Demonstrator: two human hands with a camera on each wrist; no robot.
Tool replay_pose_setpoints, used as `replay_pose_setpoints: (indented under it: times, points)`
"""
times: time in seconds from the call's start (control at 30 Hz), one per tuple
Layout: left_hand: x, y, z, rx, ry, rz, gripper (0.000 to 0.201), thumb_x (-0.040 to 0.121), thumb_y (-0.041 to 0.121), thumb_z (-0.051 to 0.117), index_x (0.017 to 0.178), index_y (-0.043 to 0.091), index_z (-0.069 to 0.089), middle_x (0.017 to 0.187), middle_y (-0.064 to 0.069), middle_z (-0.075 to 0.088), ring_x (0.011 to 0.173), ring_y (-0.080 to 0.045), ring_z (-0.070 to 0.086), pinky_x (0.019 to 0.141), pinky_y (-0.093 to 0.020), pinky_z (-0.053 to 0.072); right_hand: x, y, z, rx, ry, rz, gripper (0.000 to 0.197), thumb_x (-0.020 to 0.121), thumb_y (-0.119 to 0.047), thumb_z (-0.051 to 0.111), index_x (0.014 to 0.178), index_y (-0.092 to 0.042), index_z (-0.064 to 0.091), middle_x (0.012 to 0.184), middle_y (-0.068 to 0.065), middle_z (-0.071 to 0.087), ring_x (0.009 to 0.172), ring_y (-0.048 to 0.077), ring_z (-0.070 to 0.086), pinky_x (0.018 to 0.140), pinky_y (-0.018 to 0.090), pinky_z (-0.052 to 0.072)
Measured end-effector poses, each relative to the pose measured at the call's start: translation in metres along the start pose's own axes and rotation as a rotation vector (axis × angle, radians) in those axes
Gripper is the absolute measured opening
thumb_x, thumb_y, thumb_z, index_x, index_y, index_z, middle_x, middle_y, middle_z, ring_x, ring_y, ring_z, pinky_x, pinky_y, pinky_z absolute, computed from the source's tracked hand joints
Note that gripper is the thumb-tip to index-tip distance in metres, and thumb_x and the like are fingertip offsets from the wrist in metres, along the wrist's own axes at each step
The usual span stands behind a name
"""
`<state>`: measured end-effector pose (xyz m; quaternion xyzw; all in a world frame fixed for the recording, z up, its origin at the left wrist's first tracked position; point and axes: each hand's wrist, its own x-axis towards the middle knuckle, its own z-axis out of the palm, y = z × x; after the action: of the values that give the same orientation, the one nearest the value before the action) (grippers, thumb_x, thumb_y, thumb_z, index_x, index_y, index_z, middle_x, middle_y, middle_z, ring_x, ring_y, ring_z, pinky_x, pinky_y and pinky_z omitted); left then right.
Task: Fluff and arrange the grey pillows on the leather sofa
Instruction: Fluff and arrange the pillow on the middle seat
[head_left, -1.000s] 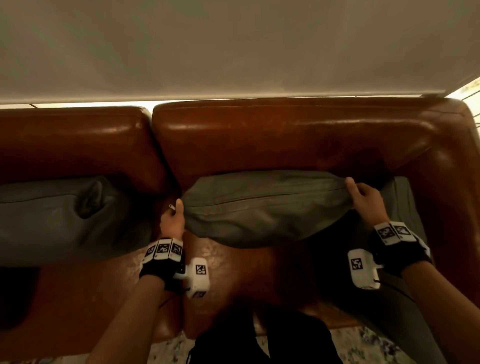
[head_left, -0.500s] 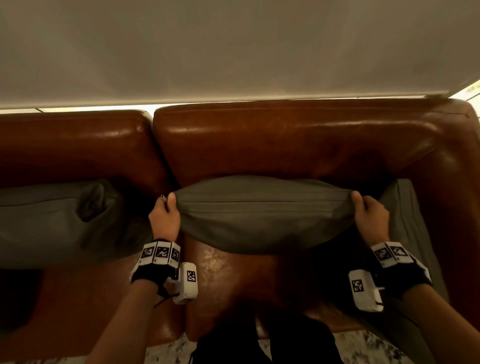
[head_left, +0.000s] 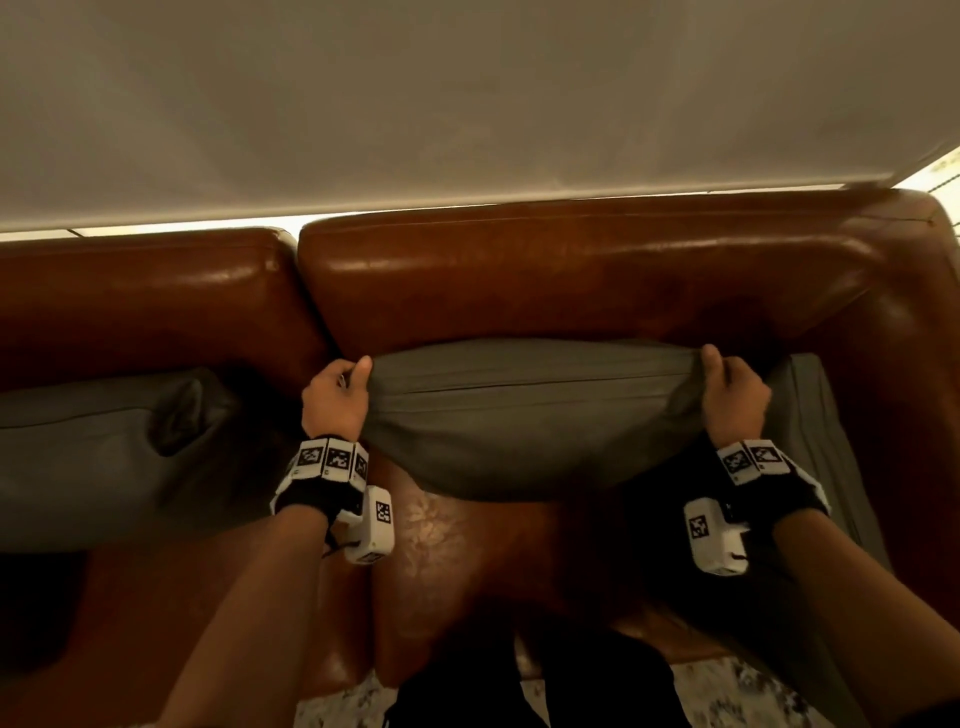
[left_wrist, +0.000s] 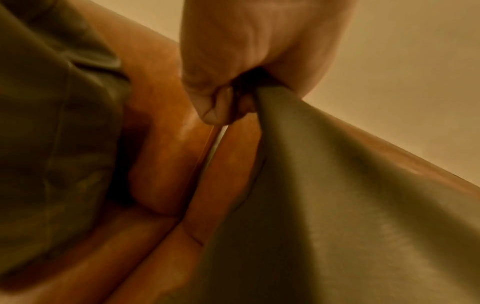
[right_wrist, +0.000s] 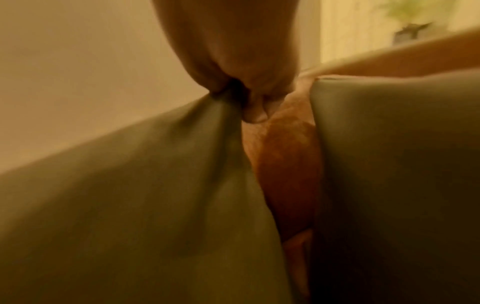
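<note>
The middle grey pillow (head_left: 524, 415) is held above the seat of the leather sofa (head_left: 571, 280), in front of the right back cushion. The left hand (head_left: 336, 400) pinches its left top corner; the right hand (head_left: 732, 400) pinches its right top corner, fingers curled on the fabric. A second grey pillow (head_left: 104, 447) lies on the left seat; a third grey pillow (head_left: 810, 415) stands against the right armrest.

The left wrist view alone shows the gap between the two back cushions (left_wrist: 207, 148). The right wrist view alone shows bunched fabric at the fingers (right_wrist: 255, 111) and a blurred plant (right_wrist: 413, 24) beyond the armrest.
</note>
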<state>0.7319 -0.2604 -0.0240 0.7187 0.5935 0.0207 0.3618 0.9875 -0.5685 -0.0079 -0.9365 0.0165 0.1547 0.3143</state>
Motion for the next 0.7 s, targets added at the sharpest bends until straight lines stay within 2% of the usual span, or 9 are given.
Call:
replay_pose_setpoints:
  times: [0.07,0.13,0.17,0.23,0.3,0.4,0.5,0.57,0.7]
  points:
    - [-0.005,0.003,0.012,0.039,-0.01,-0.015,0.033,0.094,0.038,0.045,0.102,0.01,0.061,0.104,-0.019,0.064,0.103,-0.038,0.057,0.08,-0.039,0.044,0.008,0.004,0.008,-0.114,0.015,0.004,0.044,0.096,-0.037,0.043,0.107,0.003,0.056,0.111,0.024,0.058,0.109,0.039,0.053,0.085,0.036,0.038]
    - [-0.006,-0.001,0.021,0.083,-0.058,-0.061,0.03,0.095,0.032,0.042,0.11,0.009,0.057,0.114,-0.021,0.06,0.109,-0.04,0.053,0.087,-0.042,0.043,0.008,0.005,0.019,-0.291,0.103,-0.045,0.038,0.095,-0.033,0.046,0.12,-0.004,0.052,0.128,0.022,0.048,0.122,0.039,0.042,0.1,0.048,0.029]
    - [-0.004,-0.003,0.022,0.068,-0.098,-0.107,0.033,0.095,0.029,0.042,0.115,0.007,0.055,0.122,-0.022,0.056,0.114,-0.04,0.05,0.093,-0.042,0.041,0.004,0.002,0.028,-0.362,0.144,-0.131,0.038,0.094,-0.032,0.046,0.124,-0.009,0.05,0.132,0.019,0.045,0.126,0.037,0.038,0.104,0.051,0.024]
    - [0.001,-0.003,0.023,0.022,-0.178,-0.206,0.045,0.094,0.038,0.043,0.122,0.005,0.053,0.129,-0.021,0.051,0.121,-0.04,0.046,0.101,-0.041,0.036,-0.019,-0.019,0.055,-0.413,0.134,-0.435,0.041,0.093,-0.033,0.043,0.127,-0.012,0.05,0.133,0.014,0.049,0.129,0.032,0.04,0.105,0.053,0.024]
    - [0.002,0.0,0.024,0.044,-0.182,-0.198,0.052,0.091,0.048,0.046,0.117,0.004,0.059,0.124,-0.022,0.057,0.118,-0.04,0.05,0.097,-0.041,0.04,-0.056,-0.048,0.092,-0.372,-0.026,-0.691,0.046,0.093,-0.036,0.038,0.131,-0.013,0.049,0.135,0.01,0.052,0.133,0.028,0.04,0.107,0.055,0.025]
    - [-0.002,0.009,0.027,0.066,-0.076,-0.083,0.038,0.091,0.037,0.052,0.104,0.005,0.066,0.11,-0.026,0.064,0.108,-0.041,0.056,0.087,-0.04,0.045,-0.108,-0.081,0.145,-0.4,-0.448,-0.802,0.058,0.094,-0.045,0.018,0.144,-0.019,0.032,0.149,0.0,0.038,0.144,0.018,0.021,0.115,0.055,0.005]
    - [-0.006,0.008,0.03,0.057,0.029,0.022,0.032,0.091,0.031,0.054,0.099,0.003,0.068,0.104,-0.025,0.066,0.101,-0.041,0.058,0.083,-0.041,0.046,-0.11,-0.07,0.164,-0.633,-0.512,-0.975,0.051,0.097,-0.044,0.019,0.146,-0.031,0.023,0.154,-0.007,0.029,0.145,0.018,0.018,0.115,0.057,-0.002]
    - [-0.006,0.004,0.03,0.049,0.044,0.066,0.031,0.092,0.03,0.053,0.102,0.004,0.068,0.103,-0.023,0.066,0.099,-0.04,0.059,0.082,-0.04,0.046,-0.083,-0.045,0.152,-0.665,-0.46,-0.974,0.049,0.097,-0.043,0.025,0.144,-0.035,0.026,0.152,-0.008,0.032,0.143,0.02,0.025,0.115,0.05,0.006]
    - [-0.004,0.003,0.035,0.057,0.015,0.058,0.029,0.093,0.032,0.051,0.105,0.011,0.067,0.106,-0.018,0.065,0.1,-0.037,0.058,0.081,-0.039,0.046,-0.01,0.016,0.088,-0.688,-0.307,-0.595,0.051,0.093,-0.044,0.016,0.143,-0.037,0.028,0.15,-0.003,0.038,0.142,0.02,0.029,0.114,0.047,0.01]
